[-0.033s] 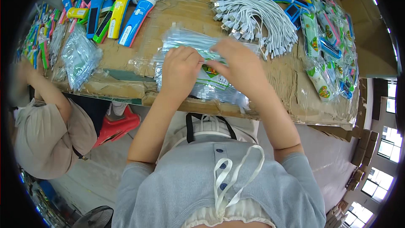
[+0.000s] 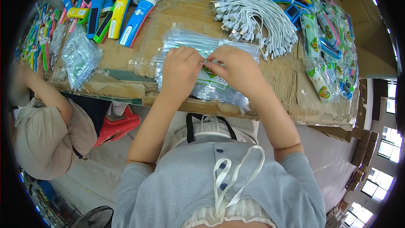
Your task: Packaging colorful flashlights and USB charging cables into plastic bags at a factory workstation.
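Observation:
A stack of clear plastic bags (image 2: 211, 89) with green print lies at the front edge of the cardboard-covered table, beneath both of my hands. My left hand (image 2: 182, 68) has its fingers closed in a pinch at the upper middle of the stack, on a bag's edge. Thumb and fingers of my right hand (image 2: 233, 65) meet right beside it, pinching the same bag edge. The fingertips of the two hands nearly touch. Exactly how much of the bag is between them is hidden by the fingers.
White USB cables (image 2: 261, 23) lie in a bundle beyond my right hand. Flashlights (image 2: 137, 22) in several colours crowd the far left. Bagged flashlights (image 2: 322, 55) are heaped at the right. Another bag pile (image 2: 80, 57) lies left. A co-worker (image 2: 50, 131) sits at the left.
My right hand, raised and apart with its fingers spread, has come down and left to pinch the bag edge. My left hand has stayed in place.

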Demonstrator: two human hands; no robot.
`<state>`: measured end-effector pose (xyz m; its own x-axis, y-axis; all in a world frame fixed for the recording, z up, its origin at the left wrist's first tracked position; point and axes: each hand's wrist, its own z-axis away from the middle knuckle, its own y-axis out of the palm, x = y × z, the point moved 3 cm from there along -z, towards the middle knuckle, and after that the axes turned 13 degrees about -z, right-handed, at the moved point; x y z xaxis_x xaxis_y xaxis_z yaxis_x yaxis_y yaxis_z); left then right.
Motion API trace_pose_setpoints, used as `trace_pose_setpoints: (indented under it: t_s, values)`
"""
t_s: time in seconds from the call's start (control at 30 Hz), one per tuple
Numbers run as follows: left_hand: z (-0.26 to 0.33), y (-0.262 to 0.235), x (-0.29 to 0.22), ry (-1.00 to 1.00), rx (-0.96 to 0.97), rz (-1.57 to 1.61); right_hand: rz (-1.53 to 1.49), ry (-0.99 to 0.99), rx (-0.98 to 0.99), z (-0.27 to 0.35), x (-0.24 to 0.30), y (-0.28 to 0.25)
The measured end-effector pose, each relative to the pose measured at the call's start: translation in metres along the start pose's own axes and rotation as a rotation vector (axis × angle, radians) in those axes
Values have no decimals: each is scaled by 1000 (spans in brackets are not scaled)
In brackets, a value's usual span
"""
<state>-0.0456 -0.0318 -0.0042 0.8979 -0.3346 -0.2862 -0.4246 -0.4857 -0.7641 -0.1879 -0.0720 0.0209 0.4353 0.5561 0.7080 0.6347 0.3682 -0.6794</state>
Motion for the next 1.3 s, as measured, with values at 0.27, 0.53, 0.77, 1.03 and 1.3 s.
trace_pose_setpoints:
  t_s: [0.27, 0.53, 0.77, 1.03, 1.3]
  values:
    - [3, 3, 2, 107, -9, -68, -105, 89, 79, -6, -9, 10]
    - [8, -7, 3, 155, 76, -113, -383, 203, 77, -10, -23, 16]
    - [45, -63, -11, 264, 378, 61, -63, 162, -116, -31, -54, -32]
    - [56, -52, -5, -295, 195, 213, 653, 344, -441, -61, -124, -71]
    - [19, -56, 13, -547, 191, 141, 438, 32, -504, -46, -55, -140]
